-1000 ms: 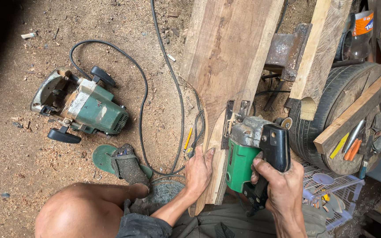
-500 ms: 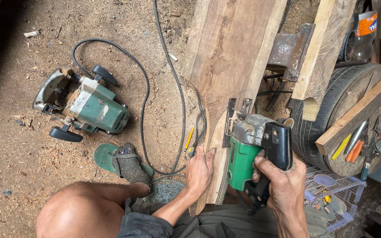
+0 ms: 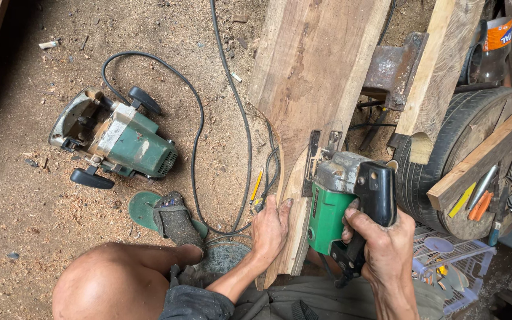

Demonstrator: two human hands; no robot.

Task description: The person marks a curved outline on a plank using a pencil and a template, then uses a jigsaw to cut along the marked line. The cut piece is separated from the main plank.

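Clearly the right hand (image 3: 386, 252) grips the jigsaw (image 3: 342, 201); the left hand (image 3: 271, 228) lies flat on the plank (image 3: 309, 83). Fingers so near the cut could get nicked if it slips.

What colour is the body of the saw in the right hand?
Green, with a black handle; the jigsaw shows best in the head view.

Lower centre of the frame: the left hand (image 3: 271, 228) lies flat, palm down, fingers extended and pointing up-frame, forearm running down-left to a rolled dark sleeve. Lower right: the right hand (image 3: 383, 249) is curled in a closed grip, knuckles upward, wrist straight. A bare bent knee (image 3: 111, 284) fills the lower left.
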